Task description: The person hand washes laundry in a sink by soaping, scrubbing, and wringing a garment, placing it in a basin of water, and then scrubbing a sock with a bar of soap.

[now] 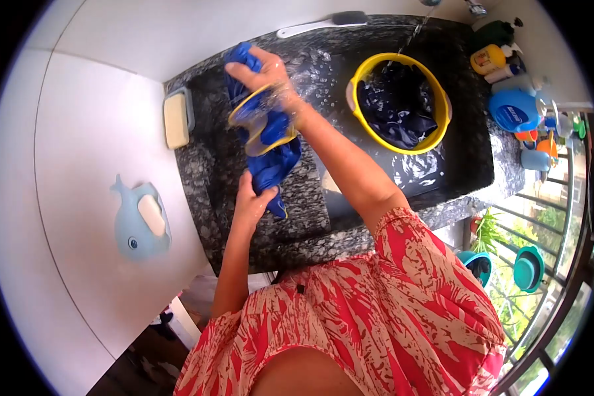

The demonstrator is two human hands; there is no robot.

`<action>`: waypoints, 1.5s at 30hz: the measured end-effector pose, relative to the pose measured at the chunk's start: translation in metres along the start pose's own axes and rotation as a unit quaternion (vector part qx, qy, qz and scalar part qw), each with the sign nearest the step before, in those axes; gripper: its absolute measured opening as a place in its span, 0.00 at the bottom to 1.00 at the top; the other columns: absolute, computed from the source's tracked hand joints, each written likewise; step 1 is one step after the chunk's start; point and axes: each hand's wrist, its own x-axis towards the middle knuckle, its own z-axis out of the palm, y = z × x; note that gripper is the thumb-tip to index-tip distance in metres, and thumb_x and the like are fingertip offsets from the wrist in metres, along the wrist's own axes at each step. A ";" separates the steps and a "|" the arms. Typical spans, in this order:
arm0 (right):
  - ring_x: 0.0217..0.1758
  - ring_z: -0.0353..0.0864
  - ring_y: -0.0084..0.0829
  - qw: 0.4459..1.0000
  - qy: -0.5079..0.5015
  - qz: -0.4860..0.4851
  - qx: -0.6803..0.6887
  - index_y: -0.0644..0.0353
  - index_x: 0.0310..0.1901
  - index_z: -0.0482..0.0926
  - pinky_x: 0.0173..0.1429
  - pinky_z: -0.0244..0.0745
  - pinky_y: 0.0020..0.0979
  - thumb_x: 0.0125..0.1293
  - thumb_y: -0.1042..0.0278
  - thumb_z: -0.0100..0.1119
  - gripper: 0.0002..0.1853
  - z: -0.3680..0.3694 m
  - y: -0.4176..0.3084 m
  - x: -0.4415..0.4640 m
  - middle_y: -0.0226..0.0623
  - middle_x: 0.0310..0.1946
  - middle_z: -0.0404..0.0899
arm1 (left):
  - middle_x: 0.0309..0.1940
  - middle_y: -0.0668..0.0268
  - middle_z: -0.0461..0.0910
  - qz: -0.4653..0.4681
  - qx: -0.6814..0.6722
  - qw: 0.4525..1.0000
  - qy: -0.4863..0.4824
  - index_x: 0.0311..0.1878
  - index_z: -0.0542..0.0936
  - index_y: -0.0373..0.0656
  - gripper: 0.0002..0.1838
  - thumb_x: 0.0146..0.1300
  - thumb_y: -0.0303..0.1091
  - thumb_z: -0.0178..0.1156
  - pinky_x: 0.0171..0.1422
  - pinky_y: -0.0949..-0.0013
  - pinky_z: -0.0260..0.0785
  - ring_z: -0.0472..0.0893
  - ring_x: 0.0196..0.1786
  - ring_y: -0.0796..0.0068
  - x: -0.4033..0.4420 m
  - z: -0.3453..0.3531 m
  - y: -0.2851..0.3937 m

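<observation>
Yellow basin (441, 104), dark cloth (396, 109) inside (blue cloth (274, 164) handheld)

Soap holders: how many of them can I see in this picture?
2: a grey holder at the left edge of the counter, and a blue whale-shaped holder on the left wall. More could be hidden behind the bottles.
</observation>
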 end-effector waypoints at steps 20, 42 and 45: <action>0.56 0.74 0.52 0.826 0.024 0.026 -0.562 0.56 0.47 0.82 0.60 0.68 0.49 0.67 0.46 0.50 0.22 0.001 0.185 -0.073 0.46 0.50 0.79 | 0.41 0.51 0.81 0.065 0.100 0.987 0.111 0.39 0.81 0.39 0.30 0.71 0.59 0.42 0.55 0.50 0.67 0.78 0.48 0.46 0.143 -0.006 -0.026; 0.25 0.75 0.44 0.869 -0.041 -0.201 -0.449 0.54 0.23 0.78 0.33 0.70 0.45 0.66 0.62 0.52 0.14 -0.010 0.172 -0.129 0.43 0.21 0.74 | 0.31 0.57 0.79 0.302 0.300 0.884 0.193 0.32 0.77 0.43 0.08 0.63 0.35 0.52 0.42 0.52 0.62 0.78 0.37 0.55 0.083 0.014 -0.055; 0.22 0.79 0.51 0.850 -0.002 -0.012 -0.527 0.58 0.24 0.78 0.30 0.76 0.47 0.68 0.56 0.50 0.19 0.005 0.178 -0.058 0.47 0.23 0.81 | 0.36 0.59 0.78 0.200 0.324 0.898 0.219 0.34 0.79 0.43 0.11 0.65 0.38 0.50 0.48 0.49 0.63 0.76 0.45 0.54 0.158 0.012 -0.044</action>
